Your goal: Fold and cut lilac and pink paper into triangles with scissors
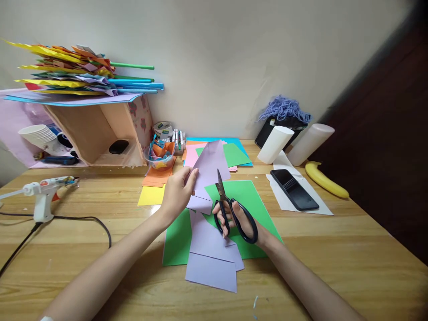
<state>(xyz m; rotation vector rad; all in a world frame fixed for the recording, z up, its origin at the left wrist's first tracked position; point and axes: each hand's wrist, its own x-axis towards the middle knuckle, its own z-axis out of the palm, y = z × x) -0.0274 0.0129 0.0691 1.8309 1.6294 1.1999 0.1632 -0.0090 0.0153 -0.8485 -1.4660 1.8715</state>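
My left hand (179,189) pinches the edge of a lilac paper sheet (213,160), which is raised and tilted above the table. In my right hand (239,218) is a pair of black-handled scissors (223,196), fingers through the loops and blades pointing up and away. The blades look almost closed and stand just right of the sheet, with no paper visibly between them. Below both hands, several cut lilac paper pieces (211,272) overlap on a green sheet (252,196). The lowest piece reaches past the green sheet's front edge onto the wood.
A glue gun (45,196) with its cord lies left. Behind are a tub of paper scraps (160,154), coloured sheets (239,154) and an open box (96,129) under stacked paper crafts. At right sit a phone (294,189), a banana (326,179) and white rolls (276,145).
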